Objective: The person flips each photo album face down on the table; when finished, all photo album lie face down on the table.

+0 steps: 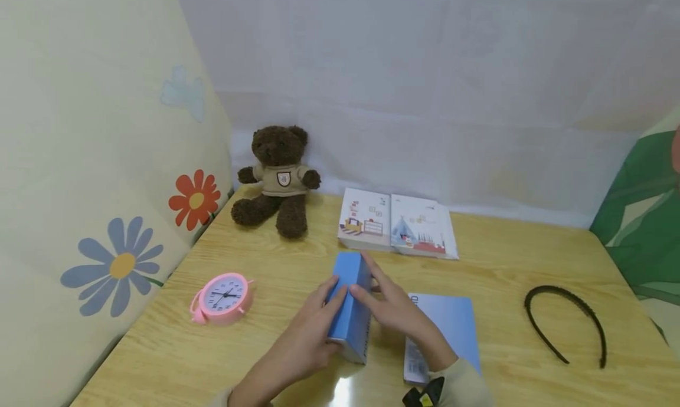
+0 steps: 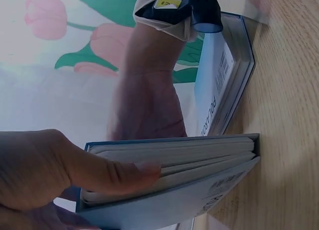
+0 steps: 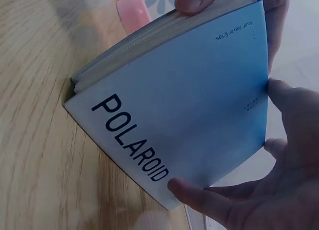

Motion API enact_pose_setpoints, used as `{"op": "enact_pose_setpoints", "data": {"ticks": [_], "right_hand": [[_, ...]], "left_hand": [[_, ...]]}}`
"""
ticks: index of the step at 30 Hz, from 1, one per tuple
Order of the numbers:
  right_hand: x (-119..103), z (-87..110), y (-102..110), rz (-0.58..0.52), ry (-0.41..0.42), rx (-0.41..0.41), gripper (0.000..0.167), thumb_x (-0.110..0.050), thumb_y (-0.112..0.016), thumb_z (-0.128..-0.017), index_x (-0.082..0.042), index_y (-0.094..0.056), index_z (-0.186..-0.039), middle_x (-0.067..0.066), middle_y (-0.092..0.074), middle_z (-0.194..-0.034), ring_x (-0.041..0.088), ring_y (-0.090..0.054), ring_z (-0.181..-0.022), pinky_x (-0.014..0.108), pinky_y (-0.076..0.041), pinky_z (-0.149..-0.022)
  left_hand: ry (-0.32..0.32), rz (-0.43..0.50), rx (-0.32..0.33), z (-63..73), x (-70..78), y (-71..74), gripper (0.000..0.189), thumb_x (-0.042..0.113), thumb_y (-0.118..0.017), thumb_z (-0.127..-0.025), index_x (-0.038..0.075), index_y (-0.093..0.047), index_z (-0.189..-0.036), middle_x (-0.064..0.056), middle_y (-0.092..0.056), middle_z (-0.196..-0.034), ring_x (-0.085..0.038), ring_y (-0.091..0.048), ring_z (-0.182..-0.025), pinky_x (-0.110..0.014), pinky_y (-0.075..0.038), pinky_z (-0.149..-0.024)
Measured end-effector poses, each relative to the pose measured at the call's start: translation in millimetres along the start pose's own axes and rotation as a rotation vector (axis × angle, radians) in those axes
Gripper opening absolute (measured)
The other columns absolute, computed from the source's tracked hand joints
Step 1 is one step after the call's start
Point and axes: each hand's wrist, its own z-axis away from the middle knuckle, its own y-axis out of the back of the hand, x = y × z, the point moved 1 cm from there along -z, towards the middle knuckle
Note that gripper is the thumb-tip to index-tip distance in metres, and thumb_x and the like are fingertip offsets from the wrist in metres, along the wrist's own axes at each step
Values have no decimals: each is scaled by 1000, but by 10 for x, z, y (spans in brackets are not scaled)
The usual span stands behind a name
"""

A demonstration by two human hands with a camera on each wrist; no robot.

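Both hands are gripping the blue book standing on edge mid-table, left hand curling fingers over its page edge, right hand clamping the cover, second blue book lying flat just beside it under the right wrist

Left hand: the left hand reaches in from the lower left, forearm bare, fingers and thumb curled round the blue book.
Left thumb: lies pressed along the page edges in the left wrist view.
Right hand: the right hand comes in from the lower right, fingers spread against the cover, gripping its edges.
Right wrist: a pale sleeve cuff covers it.
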Motion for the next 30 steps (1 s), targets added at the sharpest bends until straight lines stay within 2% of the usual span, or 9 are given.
{"op": "enact_pose_setpoints", "data": {"ticks": [2, 7, 9, 11, 13, 16, 22, 26, 30], "right_hand": [[-14, -7, 4, -52, -21, -2, 73, -53, -55, -97, -46, -13, -157, 19, -24, -160, 47, -46, -129, 61, -50, -92], [-25, -20, 0, -200, -67, 3, 72, -45, -60, -97, -48, -19, -155, 26, -26, -157, 49, -43, -131, 49, -58, -82], [-28, -11, 5, -226, -82, 9, 71, -44, -61, -97, -49, -20, -155, 26, -28, -156, 48, -43, -131, 48, -58, -82], [-35, 1, 17, -241, -98, 13, 70, -44, -61, -96, -50, -20, -154, 25, -29, -155, 47, -43, -131, 48, -58, -82], [-38, 3, 29, -255, -110, 16, 70, -46, -60, -96, -52, -20, -153, 22, -28, -156, 46, -42, -133, 49, -57, -84], [-34, -3, 39, -309, -100, 8, 69, -44, -59, -97, -51, -20, -153, 20, -25, -158, 48, -39, -135, 51, -56, -86], [-8, 45, 71, -435, -46, -42, 65, -29, -54, -102, -43, -20, -156, 19, -17, -161, 47, -37, -136, 51, -53, -92], [-21, 137, 139, -412, -16, -23, 65, -19, -48, -104, -30, -17, -160, 15, -18, -163, 42, -41, -136, 46, -51, -97], [-35, 228, 176, -300, 12, 3, 63, -13, -44, -104, -13, -16, -160, 14, -21, -162, 38, -47, -132, 42, -51, -97]], "left_hand": [[12, 56, 7, -10, -34, -17, 101, -9, -83, -64, -7, -32, -151, -27, -24, -157, -50, -33, -137, -60, -36, -105], [86, 414, 53, 16, -226, -184, 128, -4, -90, -58, -1, -10, -157, -25, -28, -156, -47, -43, -131, -59, -39, -104], [110, 533, 38, 48, -290, -303, 130, 1, -93, -58, 3, -9, -158, -21, -37, -152, -41, -48, -128, -55, -40, -106], [113, 570, 5, 70, -325, -423, 123, 7, -93, -59, 2, -17, -156, -18, -47, -145, -36, -51, -125, -50, -39, -107], [109, 568, -31, 72, -342, -522, 113, 10, -92, -61, 4, -26, -153, -12, -54, -137, -30, -54, -121, -45, -40, -106], [90, 539, -25, 50, -353, -598, 100, 12, -91, -64, -1, -34, -146, -14, -56, -132, -31, -55, -119, -46, -42, -103], [40, 514, 25, 2, -381, -566, 115, 2, -91, -60, 6, -25, -155, -15, -50, -143, -32, -48, -129, -53, -34, -111], [10, 425, 20, 4, -397, -505, 125, 2, -92, -58, 7, -18, -158, -19, -36, -154, -38, -38, -137, -59, -28, -112], [-4, 330, -3, 26, -401, -451, 123, 3, -93, -56, 6, -23, -157, -23, -33, -154, -44, -39, -134, -64, -35, -105]]}}
